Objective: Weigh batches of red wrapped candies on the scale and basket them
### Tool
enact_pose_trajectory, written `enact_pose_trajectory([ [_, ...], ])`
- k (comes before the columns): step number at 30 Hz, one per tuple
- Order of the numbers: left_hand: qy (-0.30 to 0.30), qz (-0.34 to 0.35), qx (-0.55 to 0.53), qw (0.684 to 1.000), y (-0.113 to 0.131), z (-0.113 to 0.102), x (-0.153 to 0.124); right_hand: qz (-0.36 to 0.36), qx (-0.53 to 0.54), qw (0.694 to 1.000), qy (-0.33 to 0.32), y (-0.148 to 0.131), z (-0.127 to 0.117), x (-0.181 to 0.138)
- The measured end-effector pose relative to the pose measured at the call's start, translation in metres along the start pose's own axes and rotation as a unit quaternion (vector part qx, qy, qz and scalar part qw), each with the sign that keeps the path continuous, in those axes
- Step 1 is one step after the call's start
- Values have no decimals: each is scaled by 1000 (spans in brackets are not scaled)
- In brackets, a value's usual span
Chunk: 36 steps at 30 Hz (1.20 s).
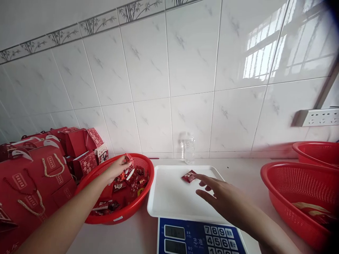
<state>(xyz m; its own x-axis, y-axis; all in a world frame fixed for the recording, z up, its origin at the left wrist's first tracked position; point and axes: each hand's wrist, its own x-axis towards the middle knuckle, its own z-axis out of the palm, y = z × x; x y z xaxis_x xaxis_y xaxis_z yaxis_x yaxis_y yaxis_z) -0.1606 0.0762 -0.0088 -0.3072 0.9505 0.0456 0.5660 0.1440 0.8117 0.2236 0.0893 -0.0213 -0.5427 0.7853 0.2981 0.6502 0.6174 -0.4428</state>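
Note:
My left hand (118,167) is over the red basket (124,211) of red candy packets, fingers pinched on a small red packet (129,159). My right hand (217,194) hovers over the white tray (169,197) of a weighing scale (196,238), fingers stretched out and apart, holding nothing. Just beyond its fingertips a single red candy packet (189,176) lies on the tray.
Red gift bags and boxes (34,173) are stacked at the left. Two more red baskets (293,197) stand at the right, the nearer one holding some wrapped items. A clear plastic bottle (189,150) stands against the tiled wall. A power strip (317,117) is mounted at right.

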Motion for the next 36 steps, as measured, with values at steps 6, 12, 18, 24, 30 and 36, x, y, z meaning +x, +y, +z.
enact_pose_trajectory([
  [6,-100,-25,-294,950,51,50,-39,4,136,990,34,-15,13,4],
  [12,-280,11,-431,857,81,117,-83,-67,340,937,34,-36,19,0],
  [18,-308,47,-464,829,90,144,-88,-46,404,912,61,-33,19,7],
  [24,-266,33,-432,861,89,150,-88,-10,425,900,97,-26,21,15],
  [30,-212,59,-413,884,83,150,-90,-16,380,921,82,-30,18,9],
  [36,-186,94,-319,925,84,143,-93,4,361,927,99,-30,15,8],
])
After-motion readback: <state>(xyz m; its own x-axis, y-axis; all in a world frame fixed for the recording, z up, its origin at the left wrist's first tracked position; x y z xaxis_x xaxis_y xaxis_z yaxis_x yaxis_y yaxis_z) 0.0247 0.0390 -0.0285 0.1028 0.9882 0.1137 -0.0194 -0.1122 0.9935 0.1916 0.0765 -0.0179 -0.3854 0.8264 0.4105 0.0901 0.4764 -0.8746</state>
